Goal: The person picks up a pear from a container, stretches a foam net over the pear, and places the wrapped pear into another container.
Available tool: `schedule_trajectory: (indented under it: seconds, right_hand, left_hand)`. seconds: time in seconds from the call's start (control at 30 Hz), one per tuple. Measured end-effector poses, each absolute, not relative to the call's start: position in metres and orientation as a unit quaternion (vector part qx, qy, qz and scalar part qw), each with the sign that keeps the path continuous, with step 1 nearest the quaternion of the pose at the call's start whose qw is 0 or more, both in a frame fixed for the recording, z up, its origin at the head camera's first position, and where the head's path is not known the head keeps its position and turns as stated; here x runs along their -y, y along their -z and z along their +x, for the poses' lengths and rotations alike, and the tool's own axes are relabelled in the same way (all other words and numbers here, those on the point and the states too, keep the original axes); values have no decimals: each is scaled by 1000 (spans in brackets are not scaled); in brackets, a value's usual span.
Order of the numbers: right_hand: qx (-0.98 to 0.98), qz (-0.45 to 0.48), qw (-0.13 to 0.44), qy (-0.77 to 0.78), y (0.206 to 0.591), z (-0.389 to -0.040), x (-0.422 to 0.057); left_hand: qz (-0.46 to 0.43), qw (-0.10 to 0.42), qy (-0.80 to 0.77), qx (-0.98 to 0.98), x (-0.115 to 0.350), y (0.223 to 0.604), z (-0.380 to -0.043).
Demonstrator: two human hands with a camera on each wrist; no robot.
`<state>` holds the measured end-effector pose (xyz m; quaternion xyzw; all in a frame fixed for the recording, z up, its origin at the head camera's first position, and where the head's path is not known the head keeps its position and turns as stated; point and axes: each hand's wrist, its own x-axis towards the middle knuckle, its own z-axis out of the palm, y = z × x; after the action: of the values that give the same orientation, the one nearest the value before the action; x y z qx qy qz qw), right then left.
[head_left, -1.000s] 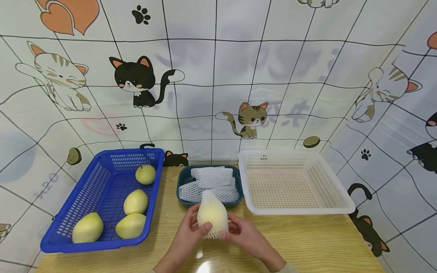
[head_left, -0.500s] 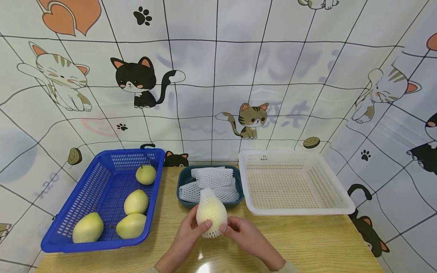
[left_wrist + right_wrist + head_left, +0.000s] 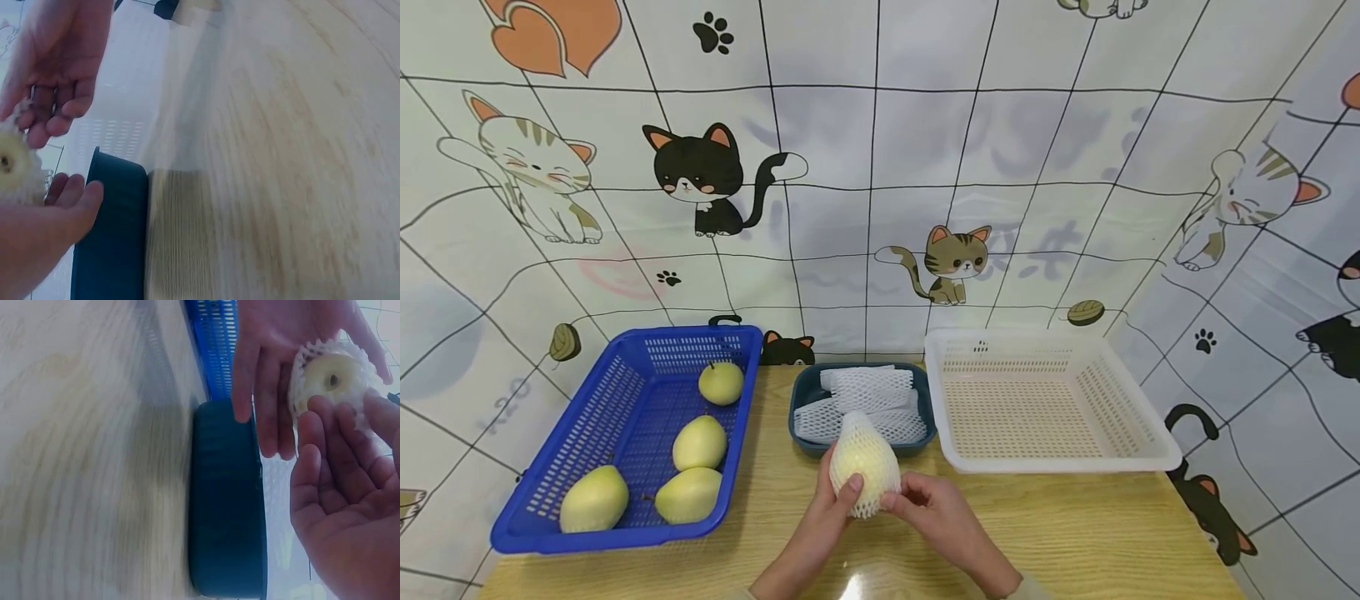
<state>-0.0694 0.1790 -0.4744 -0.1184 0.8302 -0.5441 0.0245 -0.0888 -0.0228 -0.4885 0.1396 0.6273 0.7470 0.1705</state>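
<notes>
A pale yellow pear (image 3: 331,378) sits inside a white foam net sleeve (image 3: 863,467), held up in front of the small teal tub. My left hand (image 3: 822,510) grips it from the left, thumb across the front and fingers behind. On the other side my right hand (image 3: 946,518) pinches the lower edge of the sleeve between thumb and fingers. From the right wrist view, the pear's bottom end shows through the sleeve's open mouth, with the net's scalloped edge around it.
To the left, a blue basket (image 3: 655,408) holds several bare pears (image 3: 698,444). The teal tub (image 3: 797,400) contains folded white foam sleeves (image 3: 871,390). A white plastic basket (image 3: 1015,417) stands right of it on the wooden table (image 3: 1075,533), before a cat-print wall covering.
My left hand has turned slightly upright, its thumb shifting up on the sleeved pear. The pear has risen a little. My right thumb has moved slightly higher along the sleeve's edge.
</notes>
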Motion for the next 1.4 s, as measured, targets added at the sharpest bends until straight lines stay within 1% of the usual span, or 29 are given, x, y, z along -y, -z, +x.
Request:
schedule_trajectory:
  seconds: [0.2,0.33,0.43,0.53,0.6,0.7,0.83,0.93,1.13,1.23,1.4]
  right_hand:
    - [-826,-111,16,552,475,-67,-177]
    - [-821,-123,14,558,477,-65,-178]
    - [-821,-131,37,555,477,-65,-182]
    - [-812,-115,59,569,475,-66,-188]
    - [-802,-95,62,586,473,-68,-191]
    - [-769,-101,57,628,472,-73,-192]
    - [-737,-118,83,660,470,-77,-192]
    - [-731,-114,98,666,471,-77,-193]
    - [-725,-107,108,672,471,-78,-193]
    - [-720,-101,111,678,470,-78,-193]
    - [-740,-75,98,661,467,-76,-194]
  left_hand:
    - [134,82,-724,-671,12,495,-86]
    - [139,56,-701,-697,11,497,-87]
    - [145,47,-682,-715,16,495,-90]
    - [129,66,-673,-725,21,491,-95]
    - [121,84,-672,-726,23,490,-96]
    - [129,111,-667,-725,24,489,-97]
    - [156,121,-658,-727,25,494,-96]
    - [165,122,-648,-733,25,496,-96]
    - [171,115,-630,-749,25,496,-95]
    - [168,128,-638,-741,26,496,-95]
    - [185,170,-646,-721,32,495,-96]
